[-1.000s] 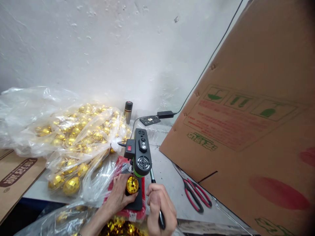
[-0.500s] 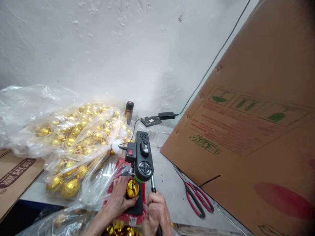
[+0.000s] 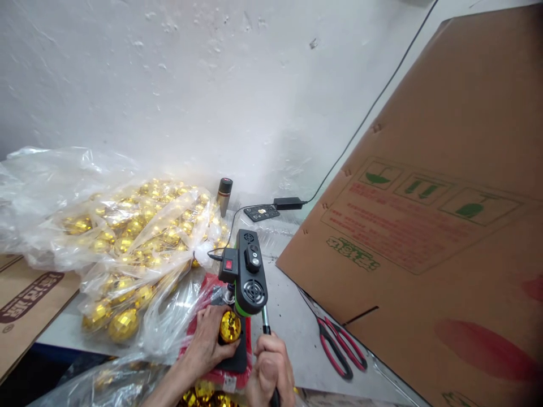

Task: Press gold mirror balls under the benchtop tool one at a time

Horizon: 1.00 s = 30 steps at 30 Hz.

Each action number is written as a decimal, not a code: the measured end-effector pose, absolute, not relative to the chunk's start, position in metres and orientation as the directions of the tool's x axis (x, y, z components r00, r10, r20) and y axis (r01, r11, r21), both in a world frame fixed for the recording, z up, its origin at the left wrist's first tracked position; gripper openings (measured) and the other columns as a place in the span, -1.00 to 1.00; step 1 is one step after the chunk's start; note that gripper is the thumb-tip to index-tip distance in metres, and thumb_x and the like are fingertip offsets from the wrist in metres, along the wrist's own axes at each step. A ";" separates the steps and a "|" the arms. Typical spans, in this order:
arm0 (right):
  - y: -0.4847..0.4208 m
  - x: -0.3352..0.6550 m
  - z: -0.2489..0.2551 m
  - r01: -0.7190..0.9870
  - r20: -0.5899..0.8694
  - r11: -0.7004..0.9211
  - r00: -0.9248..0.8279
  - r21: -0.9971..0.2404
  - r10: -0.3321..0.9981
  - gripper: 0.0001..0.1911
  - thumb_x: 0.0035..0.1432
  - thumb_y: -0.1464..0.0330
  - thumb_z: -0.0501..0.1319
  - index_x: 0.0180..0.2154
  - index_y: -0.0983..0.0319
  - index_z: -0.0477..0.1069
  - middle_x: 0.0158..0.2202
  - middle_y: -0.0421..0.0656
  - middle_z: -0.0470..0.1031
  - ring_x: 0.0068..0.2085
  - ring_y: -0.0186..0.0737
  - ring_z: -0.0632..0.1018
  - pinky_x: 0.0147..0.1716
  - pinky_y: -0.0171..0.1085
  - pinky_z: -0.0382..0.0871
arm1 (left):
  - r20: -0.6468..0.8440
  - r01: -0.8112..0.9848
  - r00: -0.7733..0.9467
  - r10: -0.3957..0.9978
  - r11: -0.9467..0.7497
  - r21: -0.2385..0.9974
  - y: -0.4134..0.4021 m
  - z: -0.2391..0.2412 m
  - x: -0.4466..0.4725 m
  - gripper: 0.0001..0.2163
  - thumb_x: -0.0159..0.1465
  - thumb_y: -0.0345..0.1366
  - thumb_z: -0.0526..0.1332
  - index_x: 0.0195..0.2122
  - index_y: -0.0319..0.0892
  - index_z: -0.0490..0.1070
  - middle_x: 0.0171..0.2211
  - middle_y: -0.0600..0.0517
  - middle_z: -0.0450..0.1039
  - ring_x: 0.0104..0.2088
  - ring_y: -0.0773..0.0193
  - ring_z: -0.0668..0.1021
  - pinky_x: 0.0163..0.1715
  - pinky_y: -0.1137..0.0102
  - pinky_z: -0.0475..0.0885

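The left hand [image 3: 207,334] curls thumb and fingers around a gold, mirror-faceted ball [image 3: 230,327]; at the ball's four o'clock, the right hand [image 3: 271,367] is wrapped around the black-gripped metal lever [image 3: 266,321] of a black, two-vented bench machine [image 3: 251,274], whose head sits at one o'clock. The step looks like steadying the ball for pressing; the next move likely calls for a firm pull with fingers clear. At ten o'clock, a clear plastic bag [image 3: 167,234] holds many similar balls; at two, a brown cardboard box [image 3: 407,135] hides its contents.
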State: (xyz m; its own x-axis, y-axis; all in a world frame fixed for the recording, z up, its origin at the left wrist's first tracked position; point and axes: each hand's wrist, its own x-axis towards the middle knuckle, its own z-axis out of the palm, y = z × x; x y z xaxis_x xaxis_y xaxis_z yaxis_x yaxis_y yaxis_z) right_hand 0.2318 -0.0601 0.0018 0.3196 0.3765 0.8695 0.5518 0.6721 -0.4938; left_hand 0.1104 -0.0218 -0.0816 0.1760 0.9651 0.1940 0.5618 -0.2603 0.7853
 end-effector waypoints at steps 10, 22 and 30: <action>-0.054 0.241 -0.018 0.554 0.891 0.698 0.288 -0.454 0.351 -0.60 0.54 0.37 0.01 -0.44 0.15 0.25 -0.50 -0.30 0.35 -0.51 -0.35 0.38 -0.26 -0.24 0.42 | 0.184 0.561 0.177 0.967 -0.253 0.788 -0.020 -0.083 0.116 -0.53 0.08 -0.35 0.39 0.07 -0.12 0.51 -0.04 -0.14 0.64 0.01 -0.17 0.59 0.07 -0.02 0.43; -0.058 0.240 -0.035 0.604 0.906 0.678 0.224 -0.419 0.360 -0.63 0.50 0.48 -0.02 -0.41 0.18 0.28 -0.44 -0.27 0.43 -0.46 -0.35 0.45 -0.17 -0.21 0.47 | 0.209 0.552 0.182 0.961 -0.276 0.787 -0.019 -0.087 0.117 -0.54 0.09 -0.35 0.40 0.07 -0.10 0.53 -0.04 -0.13 0.65 0.02 -0.16 0.61 0.08 0.00 0.44; -0.063 0.252 0.011 0.535 0.872 0.695 0.209 -0.481 0.443 -0.63 0.47 0.49 0.04 -0.44 0.18 0.27 -0.47 -0.26 0.35 -0.44 -0.34 0.48 -0.45 -0.34 0.31 | 0.185 0.544 0.189 0.964 -0.260 0.798 -0.018 -0.081 0.115 -0.52 0.11 -0.34 0.41 0.11 -0.11 0.52 0.02 -0.16 0.65 0.08 -0.20 0.61 0.13 -0.07 0.44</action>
State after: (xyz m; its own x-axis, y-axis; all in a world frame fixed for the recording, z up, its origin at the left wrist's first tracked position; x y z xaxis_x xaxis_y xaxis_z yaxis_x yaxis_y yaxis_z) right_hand 0.2517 -0.0633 0.0111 0.2089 0.4432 0.8718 0.5346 0.6947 -0.4813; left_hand 0.1153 -0.0181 -0.0806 0.1893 0.9643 0.1854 0.5438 -0.2601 0.7979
